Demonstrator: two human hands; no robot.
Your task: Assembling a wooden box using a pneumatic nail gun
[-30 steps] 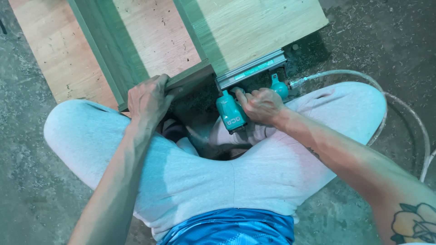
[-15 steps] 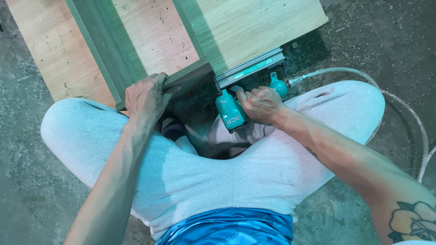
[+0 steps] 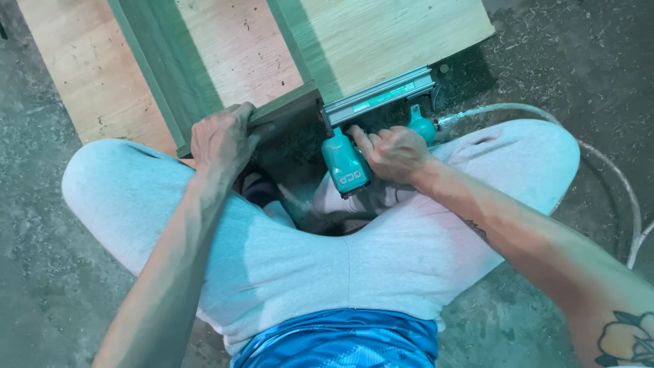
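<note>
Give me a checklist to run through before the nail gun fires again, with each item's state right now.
1. Left hand grips the end of the dark green wooden strip: ok.
2. Right hand is wrapped around the teal pneumatic nail gun: ok.
3. The gun's grey metal magazine lies along the edge of the pale plywood board: ok.
4. Clear air hose is attached behind the gun and runs along the floor with no kink in view: ok.
5. Left fingers are clear of the nose: cannot tell, the nose is hidden.
6. Finger on the trigger: cannot tell.
</note>
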